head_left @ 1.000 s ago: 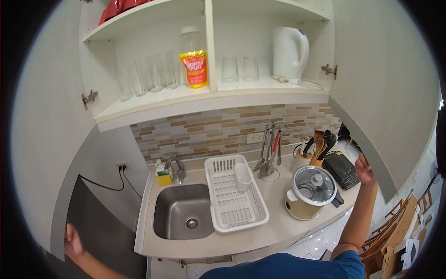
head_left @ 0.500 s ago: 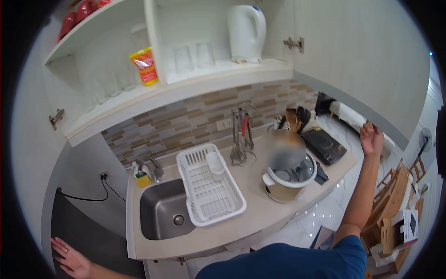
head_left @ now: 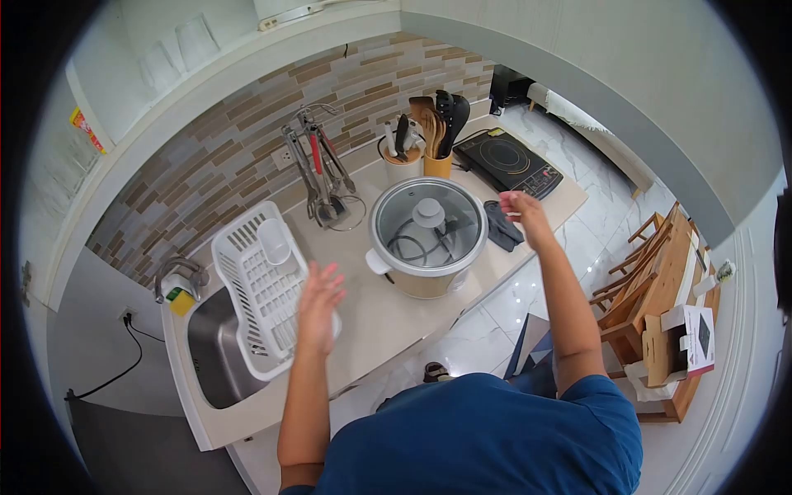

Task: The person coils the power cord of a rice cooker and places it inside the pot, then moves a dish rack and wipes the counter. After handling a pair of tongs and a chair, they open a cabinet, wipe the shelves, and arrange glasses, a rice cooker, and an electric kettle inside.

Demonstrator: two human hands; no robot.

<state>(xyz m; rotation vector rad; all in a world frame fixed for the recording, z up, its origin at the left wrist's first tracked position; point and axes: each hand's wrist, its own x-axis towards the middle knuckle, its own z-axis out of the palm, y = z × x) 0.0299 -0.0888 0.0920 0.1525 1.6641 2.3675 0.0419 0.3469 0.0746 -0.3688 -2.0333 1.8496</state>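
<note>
My left hand (head_left: 320, 309) is raised in front of the white dish rack (head_left: 254, 309), fingers spread and slightly blurred, holding nothing. My right hand (head_left: 525, 219) hovers by the dark cloth (head_left: 502, 226) on the counter, with loosely bent fingers and nothing visible in them. Between the two hands stands a rice cooker (head_left: 425, 285) with a pale body and white side handle. Its glass lid (head_left: 392, 208) with a white knob is on top, and a dark cord shows through the glass. Neither hand touches the cooker.
A black induction cooktop (head_left: 509, 161) lies at the counter's far right. Behind the cooker are a utensil holder (head_left: 438, 167), a knife block (head_left: 403, 170) and a rack of hanging utensils (head_left: 318, 169). The sink (head_left: 213, 351) is at left. Overhead, a cabinet shelf (head_left: 247, 45) juts out.
My left hand has moved from the far lower left to before the dish rack. My right hand has come down from the cabinet door toward the cooker. The view has swung right and down.
</note>
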